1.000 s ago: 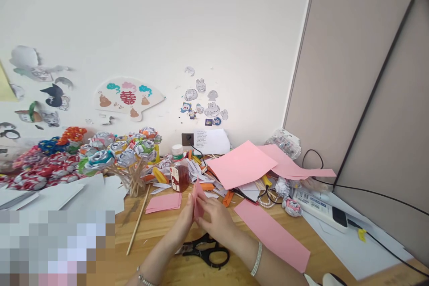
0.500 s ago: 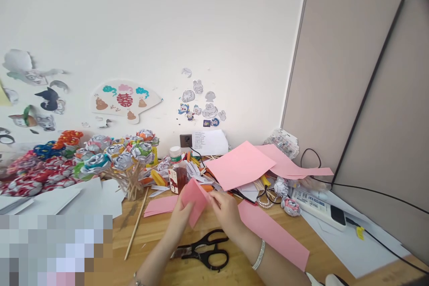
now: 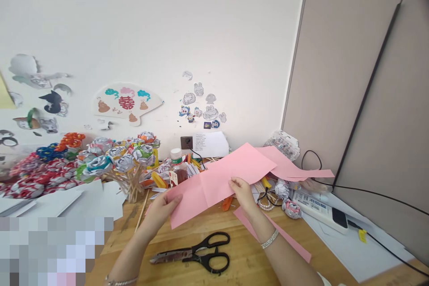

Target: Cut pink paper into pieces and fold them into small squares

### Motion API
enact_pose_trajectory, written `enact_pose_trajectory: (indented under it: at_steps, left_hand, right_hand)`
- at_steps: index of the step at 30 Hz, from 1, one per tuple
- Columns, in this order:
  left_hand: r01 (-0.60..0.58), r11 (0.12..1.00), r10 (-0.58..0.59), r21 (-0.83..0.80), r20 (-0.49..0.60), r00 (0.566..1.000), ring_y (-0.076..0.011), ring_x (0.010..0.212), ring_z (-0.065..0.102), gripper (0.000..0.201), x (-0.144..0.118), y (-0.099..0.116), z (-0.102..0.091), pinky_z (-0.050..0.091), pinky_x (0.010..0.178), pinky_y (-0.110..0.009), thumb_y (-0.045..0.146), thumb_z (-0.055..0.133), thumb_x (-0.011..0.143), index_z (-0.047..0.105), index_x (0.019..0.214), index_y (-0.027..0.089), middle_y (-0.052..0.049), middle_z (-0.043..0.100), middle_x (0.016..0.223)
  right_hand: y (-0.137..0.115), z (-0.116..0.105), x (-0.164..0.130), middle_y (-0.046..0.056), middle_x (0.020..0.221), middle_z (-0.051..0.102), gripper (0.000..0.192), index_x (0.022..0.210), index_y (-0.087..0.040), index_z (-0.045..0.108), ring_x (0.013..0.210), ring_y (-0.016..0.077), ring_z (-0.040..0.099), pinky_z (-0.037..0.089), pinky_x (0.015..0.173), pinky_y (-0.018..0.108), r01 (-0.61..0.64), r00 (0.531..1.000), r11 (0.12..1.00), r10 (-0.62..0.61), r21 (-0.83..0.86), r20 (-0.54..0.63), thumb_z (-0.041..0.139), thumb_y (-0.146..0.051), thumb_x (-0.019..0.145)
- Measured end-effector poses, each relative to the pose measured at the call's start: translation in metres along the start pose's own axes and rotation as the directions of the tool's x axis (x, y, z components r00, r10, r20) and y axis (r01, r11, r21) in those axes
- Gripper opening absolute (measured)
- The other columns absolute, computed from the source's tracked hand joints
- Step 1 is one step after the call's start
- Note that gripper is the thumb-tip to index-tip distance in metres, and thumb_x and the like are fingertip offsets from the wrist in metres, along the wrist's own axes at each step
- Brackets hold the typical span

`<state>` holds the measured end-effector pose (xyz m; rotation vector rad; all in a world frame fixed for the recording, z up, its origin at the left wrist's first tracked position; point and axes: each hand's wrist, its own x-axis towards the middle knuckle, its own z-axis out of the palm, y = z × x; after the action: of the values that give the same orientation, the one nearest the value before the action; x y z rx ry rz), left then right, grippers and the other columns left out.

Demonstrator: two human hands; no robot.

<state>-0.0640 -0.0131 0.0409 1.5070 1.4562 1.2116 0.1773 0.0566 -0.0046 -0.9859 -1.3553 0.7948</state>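
Now both hands (image 3: 164, 205) (image 3: 241, 191) pinch the pink strip's (image 3: 204, 190) end edges.

red 囍 sign on fan cutout (image 3: 126, 103)

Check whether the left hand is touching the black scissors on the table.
Apart. The head view shows the left hand gripping the pink paper, with bare wood between it and the scissors.

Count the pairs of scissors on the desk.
2: both pairs of scissors lie side by side on the wooden desk below the hands, one just behind the other. More may hide under paper.
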Motion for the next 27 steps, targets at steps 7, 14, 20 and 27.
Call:
enact_pose_trajectory:
  at_steps: [7, 14, 20, 27]
  left_hand:
    - [0.065, 0.996, -0.072, -0.055, -0.145, 0.987, -0.0201, 0.066, 0.062, 0.034, 0.006, -0.006, -0.007, 0.046, 0.053, -0.025, 0.041, 0.057, 0.063, 0.059, 0.083, 0.013, -0.005, 0.068, 0.073]
    - [0.069, 0.997, -0.075, -0.031, -0.275, 0.958, -0.0213, 0.062, 0.062, 0.034, 0.006, -0.004, -0.018, 0.046, 0.049, -0.026, 0.039, 0.056, 0.059, 0.06, 0.081, 0.013, -0.006, 0.068, 0.071]
    - [0.059, 0.995, -0.038, 0.078, -0.253, 0.967, -0.021, 0.06, 0.061, 0.032, 0.013, 0.021, -0.024, 0.045, 0.048, -0.025, 0.04, 0.055, 0.058, 0.06, 0.077, 0.014, -0.005, 0.067, 0.07]
    - [-0.059, 0.983, 0.097, 0.174, -0.217, 0.971, -0.0182, 0.051, 0.058, 0.028, 0.016, 0.08, -0.03, 0.04, 0.04, -0.022, 0.035, 0.053, 0.062, 0.061, 0.078, 0.014, -0.002, 0.064, 0.057]
  right_hand:
    - [-0.018, 0.009, -0.018, 0.003, 0.076, 0.059, 0.025, 0.092, -0.015, 0.057, 0.064, 0.0152, 0.052, 0.041, 0.062, 0.027, 0.115, 0.989, 0.941, -0.138, -0.319, -0.051, 0.051, -0.023, 0.07]
    - [-0.028, 0.014, -0.061, 0.002, 0.087, 0.059, 0.046, 0.094, -0.021, 0.06, 0.071, 0.0167, 0.054, 0.036, 0.055, 0.022, 0.596, 0.496, 0.679, 0.108, -0.428, 0.862, 0.069, -0.037, 0.052]
    - [-0.029, 0.017, -0.08, 0.006, 0.092, 0.054, 0.039, 0.094, -0.017, 0.06, 0.069, 0.0161, 0.053, 0.035, 0.053, 0.022, 0.628, 0.522, 0.578, 0.184, -0.521, 0.833, 0.064, -0.037, 0.06]
    - [-0.039, 0.011, -0.069, 0.001, 0.092, 0.055, 0.042, 0.105, -0.02, 0.056, 0.071, 0.0126, 0.052, 0.039, 0.057, 0.018, 0.388, 0.384, 0.86, 0.176, -0.331, 0.906, 0.061, -0.029, 0.064]
